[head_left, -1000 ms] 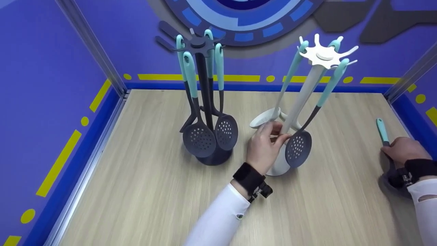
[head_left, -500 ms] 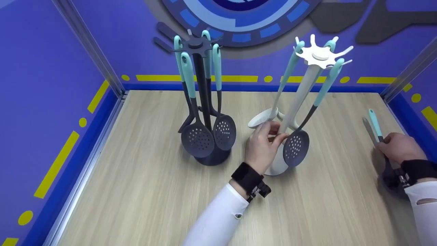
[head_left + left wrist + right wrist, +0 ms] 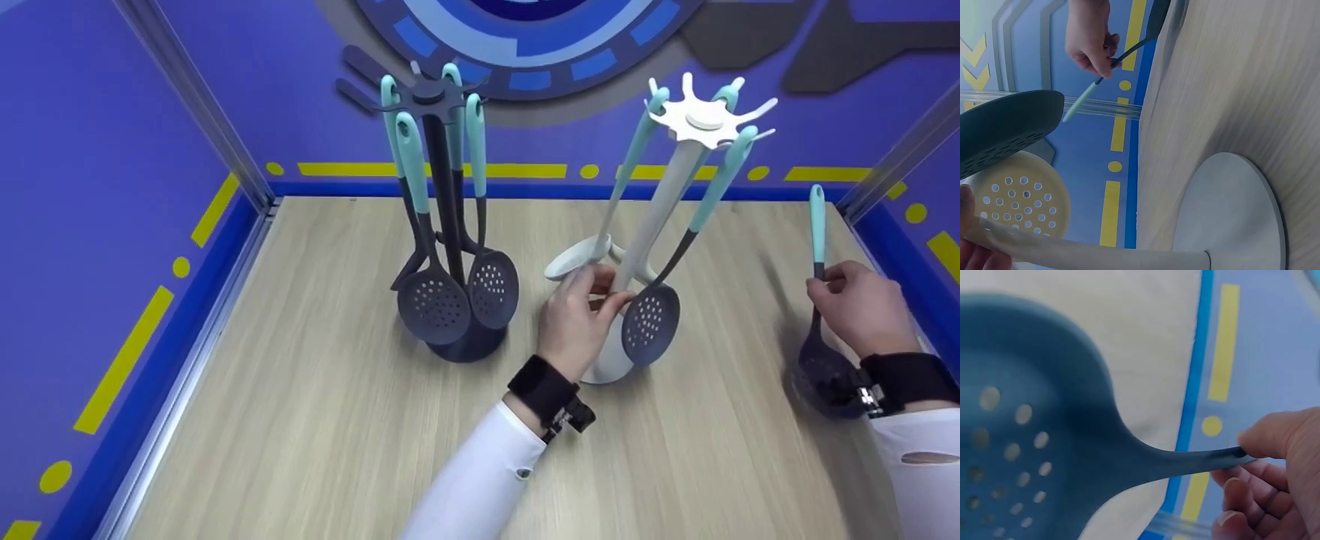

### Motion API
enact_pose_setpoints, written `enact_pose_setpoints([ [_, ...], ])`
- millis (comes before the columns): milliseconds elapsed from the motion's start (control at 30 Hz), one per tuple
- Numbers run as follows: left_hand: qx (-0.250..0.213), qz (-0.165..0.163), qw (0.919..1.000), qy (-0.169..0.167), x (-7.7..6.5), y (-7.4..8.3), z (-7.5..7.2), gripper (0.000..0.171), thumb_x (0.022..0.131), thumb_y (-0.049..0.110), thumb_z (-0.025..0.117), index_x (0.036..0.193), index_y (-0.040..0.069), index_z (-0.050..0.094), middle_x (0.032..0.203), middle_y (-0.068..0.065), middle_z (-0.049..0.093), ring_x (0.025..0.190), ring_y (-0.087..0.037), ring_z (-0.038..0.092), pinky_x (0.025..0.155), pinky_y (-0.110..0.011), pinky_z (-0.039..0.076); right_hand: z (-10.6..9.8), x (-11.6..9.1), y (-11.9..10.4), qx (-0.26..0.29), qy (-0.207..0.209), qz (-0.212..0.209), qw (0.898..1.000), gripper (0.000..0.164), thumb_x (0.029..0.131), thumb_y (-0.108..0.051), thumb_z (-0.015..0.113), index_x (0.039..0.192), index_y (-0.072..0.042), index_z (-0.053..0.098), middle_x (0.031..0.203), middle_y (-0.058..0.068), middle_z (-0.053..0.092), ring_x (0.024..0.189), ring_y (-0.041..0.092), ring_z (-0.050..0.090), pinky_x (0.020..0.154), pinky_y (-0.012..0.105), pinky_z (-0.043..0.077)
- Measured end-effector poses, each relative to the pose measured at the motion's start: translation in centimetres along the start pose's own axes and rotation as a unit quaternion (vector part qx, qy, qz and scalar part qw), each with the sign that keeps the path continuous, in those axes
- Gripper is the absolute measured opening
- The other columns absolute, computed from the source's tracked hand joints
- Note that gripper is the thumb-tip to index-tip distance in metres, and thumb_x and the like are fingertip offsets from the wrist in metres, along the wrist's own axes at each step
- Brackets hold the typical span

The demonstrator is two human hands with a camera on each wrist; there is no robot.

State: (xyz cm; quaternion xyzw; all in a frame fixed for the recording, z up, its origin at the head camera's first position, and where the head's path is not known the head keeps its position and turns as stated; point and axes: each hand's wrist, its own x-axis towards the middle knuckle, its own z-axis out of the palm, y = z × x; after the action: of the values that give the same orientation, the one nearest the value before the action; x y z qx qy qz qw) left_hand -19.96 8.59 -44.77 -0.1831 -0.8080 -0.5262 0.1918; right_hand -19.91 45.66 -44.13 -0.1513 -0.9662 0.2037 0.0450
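Observation:
In the head view, my left hand [image 3: 571, 326] grips the pole of a white utensil stand [image 3: 667, 195] low down. The left wrist view shows the stand's round base [image 3: 1230, 214] on the table. My right hand [image 3: 862, 309] pinches the dark neck of a skimmer [image 3: 816, 364], its mint handle pointing up and its bowl low. Holes in that bowl show in the right wrist view. From the white stand hang a dark skimmer [image 3: 651, 326] at the right, a pale utensil [image 3: 574, 259] at the left and another pale one behind, partly hidden.
Left of the white stand is a black utensil stand [image 3: 442, 165], with several dark mint-handled utensils hanging from it, including a skimmer [image 3: 433, 307]. Blue panels [image 3: 82, 225] wall in the wooden table [image 3: 322, 435] at the back and sides.
My right hand has lifted the skimmer off the right side of the table and brought it a little left, turning its handle more upright. The left hand keeps its grip on the pole.

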Motion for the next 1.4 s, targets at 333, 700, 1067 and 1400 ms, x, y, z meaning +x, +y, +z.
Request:
enact_pose_setpoints([
  [333, -0.004, 0.001, 1.0000, -0.006, 0.1, 0.0, 0.0, 0.028, 0.085, 0.039, 0.067, 0.105, 0.020, 0.059, 0.098, 0.010, 0.060, 0.088, 0.007, 0.060, 0.072, -0.008, 0.050, -0.6, -1.5, -3.3, 0.041, 0.064, -0.024, 0.997, 0.049, 0.093, -0.047, 0.049, 0.114, -0.003, 0.058, 0.096, 0.016, 0.063, 0.073, 0.017, 0.054, 0.049, 0.022, 0.040],
  [700, -0.003, 0.011, 0.9999, -0.002, 0.1, 0.0, 0.1, 0.028, 0.086, 0.038, 0.067, 0.105, 0.020, 0.059, 0.098, 0.009, 0.060, 0.087, 0.006, 0.060, 0.072, -0.008, 0.050, -1.1, -4.5, -7.7, 0.111, 0.119, 0.000, 0.987, 0.047, 0.091, -0.051, 0.052, 0.116, -0.012, 0.060, 0.096, 0.005, 0.061, 0.074, 0.008, 0.051, 0.052, 0.013, 0.039],
  [1067, -0.002, 0.015, 0.9998, -0.012, 0.2, 0.0, 0.2, 0.026, 0.087, 0.037, 0.066, 0.105, 0.020, 0.060, 0.097, 0.008, 0.062, 0.088, 0.005, 0.060, 0.072, -0.006, 0.049, -0.8, -8.6, -11.7, 0.188, 0.210, -0.004, 0.959, 0.030, 0.088, -0.040, 0.064, 0.109, -0.019, 0.066, 0.088, -0.005, 0.063, 0.074, 0.001, 0.055, 0.065, 0.012, 0.039],
  [1400, 0.024, 0.029, 0.9965, -0.075, 0.6, -0.5, -1.0, 0.027, 0.090, 0.038, 0.063, 0.112, 0.022, 0.064, 0.100, 0.010, 0.065, 0.090, 0.007, 0.061, 0.074, -0.002, 0.046, -1.1, -9.9, -12.9, 0.204, 0.230, -0.025, 0.951, 0.026, 0.088, -0.036, 0.065, 0.107, -0.018, 0.067, 0.085, -0.006, 0.063, 0.072, 0.002, 0.056, 0.064, 0.011, 0.041],
])
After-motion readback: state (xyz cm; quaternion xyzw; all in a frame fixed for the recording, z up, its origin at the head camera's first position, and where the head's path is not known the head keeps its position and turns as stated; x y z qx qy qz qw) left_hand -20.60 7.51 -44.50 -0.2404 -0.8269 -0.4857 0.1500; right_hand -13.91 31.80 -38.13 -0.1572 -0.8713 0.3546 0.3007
